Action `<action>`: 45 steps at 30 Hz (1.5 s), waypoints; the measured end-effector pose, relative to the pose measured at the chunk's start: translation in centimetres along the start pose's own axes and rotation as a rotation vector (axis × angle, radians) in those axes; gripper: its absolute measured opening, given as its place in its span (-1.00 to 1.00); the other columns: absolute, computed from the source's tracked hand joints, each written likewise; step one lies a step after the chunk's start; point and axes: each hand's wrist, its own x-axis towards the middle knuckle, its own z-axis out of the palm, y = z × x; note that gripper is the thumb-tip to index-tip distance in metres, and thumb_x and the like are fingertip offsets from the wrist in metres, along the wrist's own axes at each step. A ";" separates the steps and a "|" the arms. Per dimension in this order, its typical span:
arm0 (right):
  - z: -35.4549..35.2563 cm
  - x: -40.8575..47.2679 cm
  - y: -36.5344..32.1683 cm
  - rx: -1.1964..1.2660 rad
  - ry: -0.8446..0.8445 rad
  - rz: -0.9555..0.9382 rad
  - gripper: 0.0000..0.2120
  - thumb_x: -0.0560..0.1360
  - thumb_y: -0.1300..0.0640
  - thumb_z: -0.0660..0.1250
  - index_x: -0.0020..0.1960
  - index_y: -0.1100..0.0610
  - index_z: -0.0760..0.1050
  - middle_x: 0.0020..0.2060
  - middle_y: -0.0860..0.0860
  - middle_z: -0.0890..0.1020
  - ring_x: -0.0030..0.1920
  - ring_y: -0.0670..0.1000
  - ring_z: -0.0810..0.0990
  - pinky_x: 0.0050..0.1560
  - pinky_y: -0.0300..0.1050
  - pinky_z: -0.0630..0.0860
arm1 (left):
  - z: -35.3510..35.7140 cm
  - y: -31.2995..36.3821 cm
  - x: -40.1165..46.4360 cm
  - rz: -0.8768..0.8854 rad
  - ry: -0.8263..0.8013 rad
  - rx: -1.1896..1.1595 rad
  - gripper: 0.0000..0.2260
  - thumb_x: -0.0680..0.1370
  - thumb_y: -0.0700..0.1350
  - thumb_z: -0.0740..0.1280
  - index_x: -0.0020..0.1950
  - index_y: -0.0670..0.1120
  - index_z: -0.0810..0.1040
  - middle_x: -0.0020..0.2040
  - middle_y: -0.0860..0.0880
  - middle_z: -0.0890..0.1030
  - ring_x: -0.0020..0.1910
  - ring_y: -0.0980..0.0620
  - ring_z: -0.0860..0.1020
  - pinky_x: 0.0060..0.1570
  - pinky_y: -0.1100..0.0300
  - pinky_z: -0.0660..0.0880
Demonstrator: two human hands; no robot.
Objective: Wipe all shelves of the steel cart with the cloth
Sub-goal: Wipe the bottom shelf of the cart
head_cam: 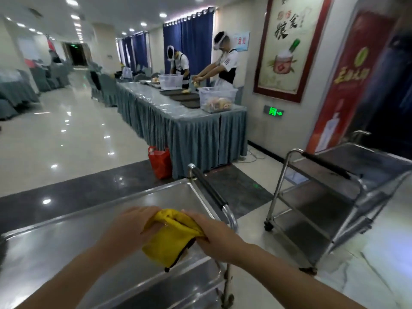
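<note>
Both hands hold the yellow cloth (172,236) in the air just above the top shelf (66,248) of the steel cart (124,259): the left hand (131,226) grips its left side with curled fingers, and the right hand (214,236) pinches the bunched right edge. The cloth hangs near the cart's black-gripped handle (209,189). A second steel cart (334,204) stands well apart to the right, and a red bag (160,162) sits on the floor beside a skirted tabletop (160,103).

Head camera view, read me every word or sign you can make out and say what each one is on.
"粮食": large black characters on the framed poster.
Green lit exit sign low on the wall: a figure and an arrow, no readable words.
Red banner: gold characters, too blurred.
Blue notice by the curtain: too small.
</note>
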 end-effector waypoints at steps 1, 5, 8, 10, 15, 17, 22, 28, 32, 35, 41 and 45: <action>-0.8 -0.4 -0.2 0.006 0.005 0.033 -0.43 0.56 0.17 0.20 0.49 -0.16 0.14 0.30 0.00 0.50 0.21 0.07 0.52 0.18 -0.04 0.47 | 0.2 0.0 0.5 0.001 -0.026 -0.023 -0.45 0.53 0.36 -0.01 0.32 0.07 0.45 0.24 0.08 0.55 0.18 0.09 0.50 0.20 0.25 0.36; -3.4 -2.8 -0.3 0.030 0.038 0.208 -0.48 0.50 0.18 0.17 0.40 -0.19 0.24 0.16 0.00 0.55 -0.02 -0.09 0.47 -0.15 -0.26 0.37 | 0.7 4.0 2.9 0.012 -0.075 -0.299 -0.09 0.34 0.55 -0.08 0.31 -0.11 0.50 0.21 -0.11 0.58 0.16 -0.09 0.54 0.22 0.09 0.38; -4.4 -5.4 0.4 0.016 0.120 0.377 -0.52 0.49 0.15 0.19 0.36 -0.20 0.30 0.12 0.03 0.59 0.03 0.04 0.53 -0.10 -0.14 0.42 | 3.3 5.6 3.7 0.018 -0.084 -0.184 -0.53 0.68 -0.05 0.03 0.46 -0.35 0.20 0.37 -0.38 0.35 0.42 -0.26 0.28 0.43 0.11 0.10; -4.8 -7.7 0.9 0.019 0.190 0.484 -0.55 0.49 0.11 0.19 0.32 -0.22 0.33 0.09 0.01 0.60 0.03 0.06 0.55 -0.02 -0.06 0.47 | 5.7 7.9 4.4 0.118 -0.070 -0.395 -0.60 0.62 -0.01 0.20 0.36 -0.22 0.42 0.09 -0.19 0.56 0.25 -0.18 0.48 0.20 0.25 0.32; -6.4 -14.6 2.3 0.058 0.316 0.679 -0.66 0.52 0.02 0.17 0.25 -0.28 0.35 0.05 -0.12 0.59 0.02 -0.05 0.54 0.04 -0.03 0.55 | 8.4 13.0 6.7 0.468 -0.187 -0.415 -0.51 0.46 0.42 0.11 0.06 0.10 0.57 -0.12 0.16 0.60 -0.16 0.17 0.55 -0.18 0.40 0.42; -7.4 -17.2 3.1 0.075 0.351 0.728 -0.68 0.53 0.01 0.15 0.22 -0.30 0.37 0.04 -0.15 0.58 0.02 -0.06 0.53 0.03 -0.09 0.53 | 9.3 15.9 7.4 0.582 -0.167 -0.402 -0.59 0.51 0.33 0.15 0.06 0.07 0.57 -0.09 0.14 0.60 -0.17 0.20 0.52 -0.21 0.46 0.36; -10.3 -23.3 6.2 0.109 0.403 0.786 -0.64 0.52 0.00 0.10 0.28 -0.27 0.36 0.06 -0.18 0.53 0.07 -0.05 0.50 -0.01 -0.20 0.45 | 11.6 23.5 9.1 0.657 -0.260 -0.448 -0.43 0.45 0.41 0.02 0.13 0.06 0.54 0.00 0.10 0.59 -0.05 0.19 0.53 -0.03 0.43 0.39; -15.3 -30.0 14.2 0.059 0.433 0.818 -0.65 0.60 0.08 0.12 0.33 -0.22 0.35 0.17 -0.11 0.55 0.12 -0.02 0.50 0.10 -0.12 0.49 | 16.6 34.4 12.5 0.690 -0.117 -0.211 -0.28 0.51 0.31 -0.28 0.48 0.02 0.31 0.45 0.02 0.38 0.45 0.03 0.30 0.47 -0.03 0.08; -18.9 -33.8 20.1 0.042 0.459 0.837 -0.64 0.58 0.11 0.13 0.33 -0.18 0.37 0.15 -0.09 0.57 0.04 -0.03 0.52 -0.04 -0.17 0.48 | 19.8 40.5 15.1 0.625 -0.197 -0.216 -0.19 0.44 0.39 -0.34 0.53 0.04 0.19 0.51 0.05 0.27 0.51 0.07 0.17 0.49 -0.03 -0.01; -21.0 -35.6 24.1 0.001 0.449 0.845 -0.64 0.59 0.09 0.12 0.33 -0.19 0.37 0.09 -0.12 0.57 -0.16 -0.16 0.48 -0.24 -0.37 0.37 | 21.7 43.9 16.8 0.599 -0.202 -0.226 -0.29 0.52 0.37 -0.24 0.52 0.03 0.23 0.50 0.04 0.30 0.49 0.07 0.20 0.48 0.01 0.00; -24.3 -36.6 31.8 0.064 0.447 0.897 -0.66 0.61 0.08 0.10 0.34 -0.16 0.36 0.17 -0.07 0.56 0.01 -0.05 0.50 -0.07 -0.22 0.41 | 25.3 47.7 21.9 0.601 -0.288 -0.175 -0.35 0.54 0.31 -0.15 0.54 0.03 0.16 0.53 0.03 0.22 0.51 0.05 0.14 0.49 0.02 -0.04; -26.8 -36.2 37.9 0.072 0.443 0.928 -0.66 0.60 0.10 0.11 0.32 -0.17 0.38 0.16 -0.06 0.57 -0.04 -0.06 0.47 -0.12 -0.25 0.37 | 29.3 50.2 27.9 0.602 -0.288 -0.178 -0.47 0.62 0.19 0.05 0.55 0.01 0.16 0.54 0.01 0.21 0.51 0.05 0.15 0.48 0.07 -0.05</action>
